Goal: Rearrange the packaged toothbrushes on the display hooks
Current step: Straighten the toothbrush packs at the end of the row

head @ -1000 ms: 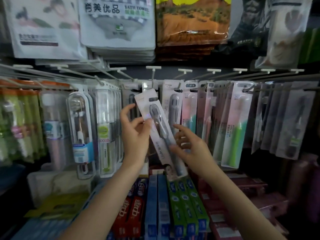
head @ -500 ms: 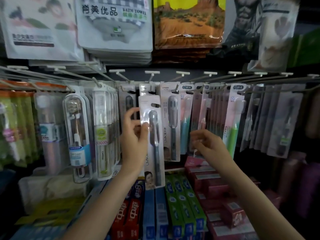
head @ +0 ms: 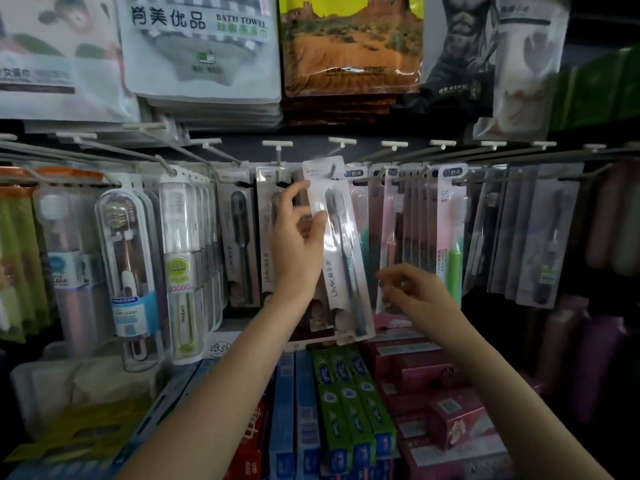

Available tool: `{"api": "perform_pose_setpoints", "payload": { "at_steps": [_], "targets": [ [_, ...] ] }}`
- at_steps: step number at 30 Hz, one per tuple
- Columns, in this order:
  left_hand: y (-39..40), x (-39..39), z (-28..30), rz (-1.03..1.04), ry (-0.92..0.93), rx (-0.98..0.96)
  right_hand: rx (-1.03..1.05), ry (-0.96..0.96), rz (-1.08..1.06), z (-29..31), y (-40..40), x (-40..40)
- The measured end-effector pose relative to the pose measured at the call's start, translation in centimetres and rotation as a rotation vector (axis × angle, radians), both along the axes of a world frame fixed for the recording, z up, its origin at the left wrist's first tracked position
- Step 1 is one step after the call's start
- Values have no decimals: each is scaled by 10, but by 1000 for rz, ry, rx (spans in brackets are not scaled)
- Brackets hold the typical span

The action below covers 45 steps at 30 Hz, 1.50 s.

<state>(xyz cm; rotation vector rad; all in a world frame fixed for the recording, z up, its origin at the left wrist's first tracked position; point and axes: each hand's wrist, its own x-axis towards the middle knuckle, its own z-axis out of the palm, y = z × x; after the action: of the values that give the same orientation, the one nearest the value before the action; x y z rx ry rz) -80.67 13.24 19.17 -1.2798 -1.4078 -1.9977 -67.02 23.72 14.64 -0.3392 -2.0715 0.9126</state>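
Observation:
My left hand (head: pixel 298 244) pinches the upper left edge of a white LMK toothbrush pack (head: pixel 341 258) that holds a dark brush. The pack is tilted, and its top hole sits at the tip of a display hook (head: pixel 333 168). More LMK packs (head: pixel 239 237) hang on the hooks just left of my hand. My right hand (head: pixel 412 289) is lower and to the right, and its fingertips pinch the bottom edge of a hanging pink toothbrush pack (head: pixel 389 237). A pack with a green-handled brush (head: pixel 450 244) hangs beside it.
Clear-cased toothbrushes (head: pixel 124 265) hang at the left, grey packs (head: pixel 540 237) at the right. Bath towel bags (head: pixel 204 46) hang overhead. Toothpaste boxes (head: pixel 346 403) and red boxes (head: pixel 433 375) fill the shelf below. Long hook rods (head: pixel 519 157) jut out toward me.
My left hand carried the white pack up and rightward to a hook one place to the right. My right hand let go of its lower end and moved to the pink pack.

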Motion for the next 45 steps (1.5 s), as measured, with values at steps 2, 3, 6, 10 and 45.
{"api": "perform_pose_setpoints", "payload": {
  "at_steps": [2, 3, 6, 10, 45],
  "targets": [
    [-3, -2, 0, 51, 41, -41, 7, 16, -13, 0, 4, 3],
    [-6, -3, -1, 99, 65, -63, 16, 25, -18, 1, 6, 5],
    [-9, -1, -10, 284, 98, -32, 6, 20, -25, 2, 10, 12],
    [0, 18, -26, 427, 257, 74, -27, 70, -53, 0, 22, 28],
    [111, 69, -23, 51, 218, -291, 181, -25, -475, 22, 161, 80]
  ]
}}
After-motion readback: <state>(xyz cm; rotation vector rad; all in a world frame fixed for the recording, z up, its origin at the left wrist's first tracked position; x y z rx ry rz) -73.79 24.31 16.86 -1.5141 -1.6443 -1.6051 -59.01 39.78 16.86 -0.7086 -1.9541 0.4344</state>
